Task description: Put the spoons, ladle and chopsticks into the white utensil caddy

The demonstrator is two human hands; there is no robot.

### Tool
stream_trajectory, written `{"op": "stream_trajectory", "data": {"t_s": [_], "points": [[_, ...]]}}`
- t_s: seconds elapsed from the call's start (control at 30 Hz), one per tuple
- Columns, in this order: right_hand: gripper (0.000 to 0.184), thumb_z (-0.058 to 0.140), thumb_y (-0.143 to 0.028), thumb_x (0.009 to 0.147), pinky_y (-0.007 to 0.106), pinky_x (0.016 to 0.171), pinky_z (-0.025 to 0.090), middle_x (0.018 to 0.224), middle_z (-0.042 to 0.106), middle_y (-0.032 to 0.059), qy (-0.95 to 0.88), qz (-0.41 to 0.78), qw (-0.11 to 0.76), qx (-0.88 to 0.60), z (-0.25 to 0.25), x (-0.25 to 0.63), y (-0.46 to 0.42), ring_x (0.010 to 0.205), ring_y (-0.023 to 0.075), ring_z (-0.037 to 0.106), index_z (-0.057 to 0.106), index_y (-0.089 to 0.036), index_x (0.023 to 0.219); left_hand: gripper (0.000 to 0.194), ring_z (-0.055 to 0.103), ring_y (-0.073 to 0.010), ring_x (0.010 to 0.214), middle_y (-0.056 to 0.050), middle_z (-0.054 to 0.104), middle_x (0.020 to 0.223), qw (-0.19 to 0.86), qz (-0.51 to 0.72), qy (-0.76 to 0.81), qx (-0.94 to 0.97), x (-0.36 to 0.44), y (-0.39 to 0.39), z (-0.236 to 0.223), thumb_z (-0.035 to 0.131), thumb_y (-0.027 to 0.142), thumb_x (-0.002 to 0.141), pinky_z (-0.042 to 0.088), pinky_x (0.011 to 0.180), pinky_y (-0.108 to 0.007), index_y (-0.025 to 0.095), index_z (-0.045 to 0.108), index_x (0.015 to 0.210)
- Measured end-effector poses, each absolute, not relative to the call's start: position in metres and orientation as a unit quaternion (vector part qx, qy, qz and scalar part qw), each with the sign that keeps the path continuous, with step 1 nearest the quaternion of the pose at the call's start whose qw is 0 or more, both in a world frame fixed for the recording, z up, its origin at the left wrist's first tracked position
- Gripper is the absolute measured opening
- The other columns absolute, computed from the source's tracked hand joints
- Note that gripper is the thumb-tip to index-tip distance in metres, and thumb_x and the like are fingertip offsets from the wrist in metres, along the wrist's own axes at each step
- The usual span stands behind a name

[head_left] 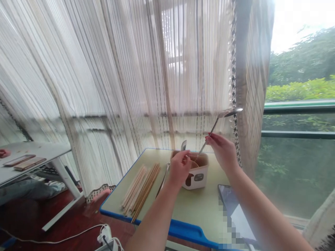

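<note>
A long-handled metal spoon (230,112) slants up to the right, its handle pinched in the fingers of my right hand (223,150). The lower end of that handle reaches down over the open holder (203,181), a light-coloured box with brown inner walls and a divider. My left hand (180,165) is closed at the holder's left side and hides part of it. Just above its fingers shows the rounded head of another metal utensil (184,145); whether my fingers grip it is hidden.
Bundled wooden chopsticks (142,190) lie on the left of the blue-edged table (183,212), beside a metal utensil (163,179). A phone or tablet (230,200) is at the right. Another person's hand (4,153) rests on a second table. Curtains (117,80) hang behind.
</note>
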State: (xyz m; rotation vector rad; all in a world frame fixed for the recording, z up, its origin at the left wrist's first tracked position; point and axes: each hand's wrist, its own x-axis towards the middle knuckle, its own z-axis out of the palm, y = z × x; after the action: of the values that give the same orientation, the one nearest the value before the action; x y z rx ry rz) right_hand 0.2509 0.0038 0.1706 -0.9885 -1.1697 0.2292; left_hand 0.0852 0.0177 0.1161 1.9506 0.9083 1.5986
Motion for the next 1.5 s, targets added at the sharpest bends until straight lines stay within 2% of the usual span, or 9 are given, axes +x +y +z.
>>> {"op": "stream_trajectory", "data": {"t_s": [0.1,0.23,0.47,0.57,0.77,0.87,0.97,1.1,1.5], "points": [[0.034,0.065,-0.042,0.073,0.035,0.067,0.058,0.082,0.071,0.0053,-0.510,0.092,0.725,-0.453,0.164,0.258,0.005,0.067,0.0174,0.067,0.069,-0.016,0.095,0.029,0.060,-0.0150,0.083,-0.006,0.064,0.097,0.156,0.653,0.420,0.610,0.086,0.026,0.114,0.043,0.011,0.078,0.051,0.076,-0.030,0.016,0.059,0.102],[0.032,0.063,-0.040,0.075,0.034,0.070,0.057,0.084,0.071,0.0060,-0.513,0.047,0.708,-0.482,0.147,0.262,0.003,0.068,0.0176,0.068,0.068,-0.016,0.096,0.033,0.060,-0.0182,0.091,-0.009,0.063,0.104,0.133,0.635,0.472,0.598,0.092,0.042,0.115,0.045,0.016,0.078,0.050,0.079,-0.032,0.016,0.056,0.109],[0.031,0.060,-0.039,0.076,0.034,0.070,0.056,0.084,0.073,0.0064,-0.555,0.111,0.622,-0.541,0.118,0.266,0.002,0.069,0.0197,0.068,0.069,-0.017,0.096,0.047,0.058,-0.0184,0.095,-0.008,0.059,0.117,0.105,0.480,0.421,0.762,0.088,0.064,0.150,0.050,0.018,0.074,0.047,0.082,-0.030,0.018,0.051,0.121],[0.030,0.059,-0.039,0.076,0.035,0.073,0.055,0.088,0.072,0.0066,-0.570,0.115,0.617,-0.530,0.107,0.271,0.006,0.077,0.0212,0.068,0.069,-0.018,0.095,0.046,0.059,-0.0186,0.092,-0.007,0.061,0.112,0.120,0.375,0.430,0.812,0.086,0.074,0.170,0.050,0.024,0.075,0.046,0.082,-0.030,0.019,0.051,0.121],[0.024,0.057,-0.034,0.079,0.035,0.077,0.053,0.089,0.071,0.0065,-0.616,0.034,0.598,-0.511,0.092,0.282,0.015,0.082,0.0202,0.065,0.069,-0.021,0.095,0.024,0.058,-0.0210,0.081,-0.009,0.064,0.094,0.046,0.228,0.477,0.847,0.094,0.065,0.194,0.043,0.029,0.080,0.041,0.068,-0.030,0.017,0.057,0.095],[0.018,0.058,-0.031,0.080,0.035,0.079,0.051,0.085,0.069,0.0068,-0.634,-0.022,0.575,-0.516,0.087,0.284,0.015,0.086,0.0202,0.062,0.070,-0.022,0.090,0.032,0.058,-0.0224,0.080,-0.010,0.063,0.091,0.030,0.228,0.476,0.849,0.100,0.053,0.195,0.036,0.042,0.086,0.039,0.064,-0.030,0.017,0.056,0.088],[0.019,0.057,-0.029,0.081,0.034,0.078,0.051,0.083,0.068,0.0063,-0.646,-0.030,0.556,-0.522,0.084,0.283,0.014,0.085,0.0196,0.061,0.070,-0.023,0.093,0.036,0.058,-0.0225,0.082,-0.010,0.063,0.089,0.028,0.246,0.455,0.855,0.101,0.050,0.193,0.028,0.040,0.090,0.039,0.067,-0.030,0.018,0.056,0.089],[0.020,0.057,-0.028,0.081,0.034,0.075,0.051,0.080,0.066,0.0058,-0.645,-0.040,0.544,-0.535,0.081,0.281,0.012,0.083,0.0199,0.060,0.070,-0.023,0.096,0.026,0.058,-0.0215,0.080,-0.009,0.062,0.087,0.020,0.261,0.405,0.876,0.096,0.057,0.190,0.035,0.032,0.089,0.039,0.068,-0.029,0.020,0.057,0.092],[0.015,0.060,-0.026,0.078,0.036,0.074,0.049,0.079,0.067,0.0041,-0.638,-0.032,0.533,-0.555,0.080,0.281,0.008,0.084,0.0209,0.057,0.069,-0.023,0.090,0.017,0.051,-0.0147,0.067,-0.001,0.056,0.075,0.083,0.298,0.272,0.911,0.099,0.046,0.200,0.051,0.036,0.081,0.040,0.061,-0.026,0.020,0.057,0.083]]}}
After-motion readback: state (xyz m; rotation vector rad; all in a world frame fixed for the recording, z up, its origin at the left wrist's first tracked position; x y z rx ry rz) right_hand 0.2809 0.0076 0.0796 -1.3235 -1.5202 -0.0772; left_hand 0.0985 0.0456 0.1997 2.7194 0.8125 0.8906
